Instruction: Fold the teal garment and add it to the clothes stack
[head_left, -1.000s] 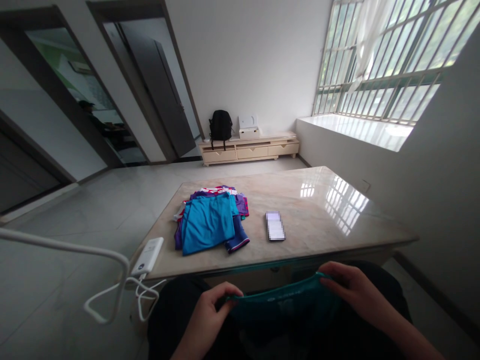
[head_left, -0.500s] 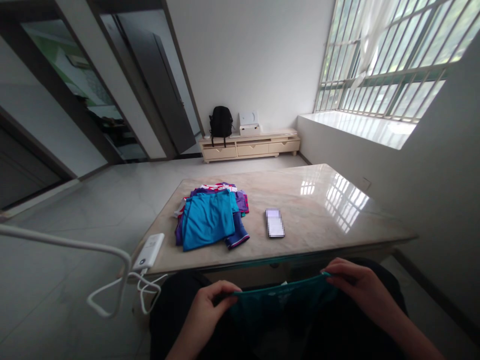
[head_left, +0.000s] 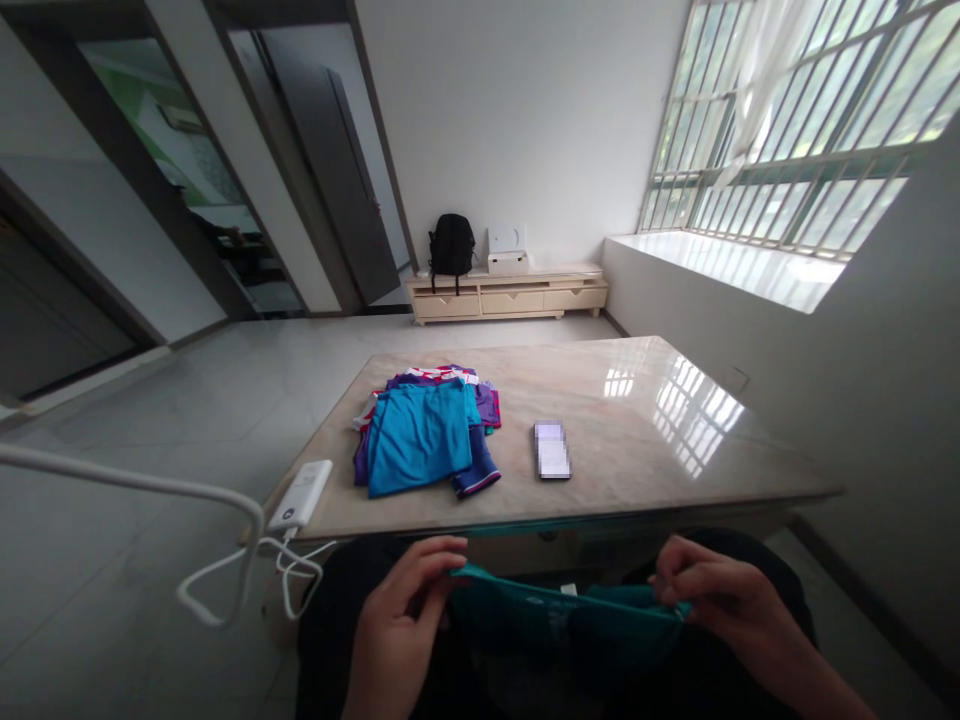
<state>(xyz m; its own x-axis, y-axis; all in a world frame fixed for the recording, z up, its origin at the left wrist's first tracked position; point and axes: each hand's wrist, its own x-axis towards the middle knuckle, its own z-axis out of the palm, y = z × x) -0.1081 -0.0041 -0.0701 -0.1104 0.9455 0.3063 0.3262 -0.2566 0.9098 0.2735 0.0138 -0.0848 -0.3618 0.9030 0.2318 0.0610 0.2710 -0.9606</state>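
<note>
I'm looking into a bare, pale room: white wall ahead, a big barred window (head_left: 795, 130) on the right throwing light across the tiled floor (head_left: 225, 400), and dark open doorways (head_left: 225, 200) on the left. Against the far wall I see a low cream cabinet (head_left: 507, 297) with a black backpack (head_left: 451, 246) and a white box (head_left: 507, 250) on top. Closer in, the marble surface (head_left: 675, 440) fills the middle, glossy with window reflections. On it, a pile of folded clothes (head_left: 427, 430), blue on top, sits left of centre; a phone (head_left: 552, 450) lies just right of the pile, apart from it; a white power bank (head_left: 301, 494) rests at the left edge, its cable (head_left: 225, 580) looping off. Below the near edge, over my lap, I've got a teal garment (head_left: 562, 620) stretched between both hands: left hand (head_left: 401, 625) pinching its left end, right hand (head_left: 712, 600) pinching its right end.
</note>
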